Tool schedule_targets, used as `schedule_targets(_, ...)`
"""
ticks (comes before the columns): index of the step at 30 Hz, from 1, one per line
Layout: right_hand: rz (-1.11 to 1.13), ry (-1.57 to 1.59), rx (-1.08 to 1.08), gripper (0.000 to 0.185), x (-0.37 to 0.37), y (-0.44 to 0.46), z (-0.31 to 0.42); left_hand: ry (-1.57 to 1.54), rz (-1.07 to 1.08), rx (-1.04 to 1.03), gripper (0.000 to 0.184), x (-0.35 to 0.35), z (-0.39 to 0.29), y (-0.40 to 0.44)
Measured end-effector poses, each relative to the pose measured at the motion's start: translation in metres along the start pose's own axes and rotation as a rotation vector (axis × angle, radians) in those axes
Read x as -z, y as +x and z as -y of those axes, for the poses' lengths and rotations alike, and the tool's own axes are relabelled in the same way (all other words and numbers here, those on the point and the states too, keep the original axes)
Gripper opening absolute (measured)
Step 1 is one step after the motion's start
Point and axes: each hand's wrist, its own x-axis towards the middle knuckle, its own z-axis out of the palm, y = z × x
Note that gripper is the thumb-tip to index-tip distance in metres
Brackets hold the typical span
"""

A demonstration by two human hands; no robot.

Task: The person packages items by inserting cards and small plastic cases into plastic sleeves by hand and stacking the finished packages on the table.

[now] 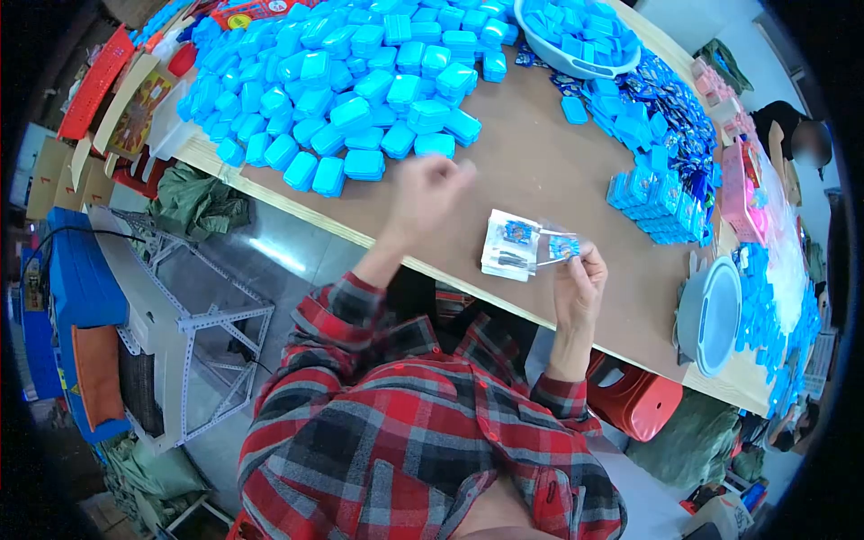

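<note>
My right hand [580, 281] pinches the edge of a small clear packet [563, 247] with a blue print, just above the table's front edge. Beside it lies a small stack of white printed leaflets or packets [510, 261]; which of the two I cannot tell. The clear packet overlaps or touches the stack's right side. My left hand [423, 202] is raised over the table to the left of the stack, near the closest blue boxes. Its fingers look curled but are smeared by motion, so anything in them is hidden.
A big heap of blue lidded boxes [351, 112] covers the table's back left. To the right are a basin of blue pieces [585, 67], dark blue packets [688, 108], stacked blue packs [661, 202] and a pale blue basin [711, 315]. A red stool [643, 405] stands below.
</note>
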Motion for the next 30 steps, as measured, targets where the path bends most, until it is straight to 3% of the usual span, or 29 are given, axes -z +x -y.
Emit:
schedule_targets(1,0.0,0.052,0.028,0.011,0.0,0.0,0.002,0.121,-0.168,0.004,0.022,0.01,0.003,0.015)
schedule_targets(3,-0.007,0.051,0.028,0.009,0.0,-0.001,-0.001,0.569,-0.441,-0.22,0.033,0.026,0.027,0.051)
schedule_targets(4,-0.012,0.052,0.028,0.008,-0.002,-0.001,-0.003,0.568,-0.443,-0.223,0.033,0.027,0.03,0.061)
schedule_targets(6,-0.019,0.053,0.03,0.005,-0.005,0.001,-0.007,0.75,-0.34,0.016,0.038,0.029,0.033,0.073)
schedule_targets(12,-0.042,-0.031,-0.004,0.004,-0.003,-0.003,-0.005,0.643,-0.286,0.058,0.037,0.018,0.042,0.072)
schedule_targets(17,-0.062,-0.019,-0.011,0.006,0.004,0.002,-0.009,0.389,-0.215,0.053,0.035,0.014,0.038,0.066)
schedule_targets(21,-0.093,-0.005,-0.004,0.01,0.006,0.001,-0.011,-0.058,-0.189,0.019,0.043,0.013,0.026,0.049)
schedule_targets(23,-0.148,-0.052,-0.016,0.011,0.003,-0.002,-0.009,-0.496,0.005,0.148,0.046,0.012,0.003,0.026)
schedule_targets(24,-0.173,-0.095,-0.03,0.013,-0.001,0.002,-0.008,-0.498,0.025,0.134,0.046,0.01,0.0,0.016)
schedule_targets(26,-0.224,-0.171,-0.08,0.015,-0.006,0.005,-0.008,-0.996,0.345,0.332,0.044,0.005,-0.001,-0.005)
schedule_targets(30,-0.107,0.088,-0.036,0.019,-0.006,0.006,-0.011,-1.083,0.433,0.438,0.041,-0.007,0.004,-0.026)
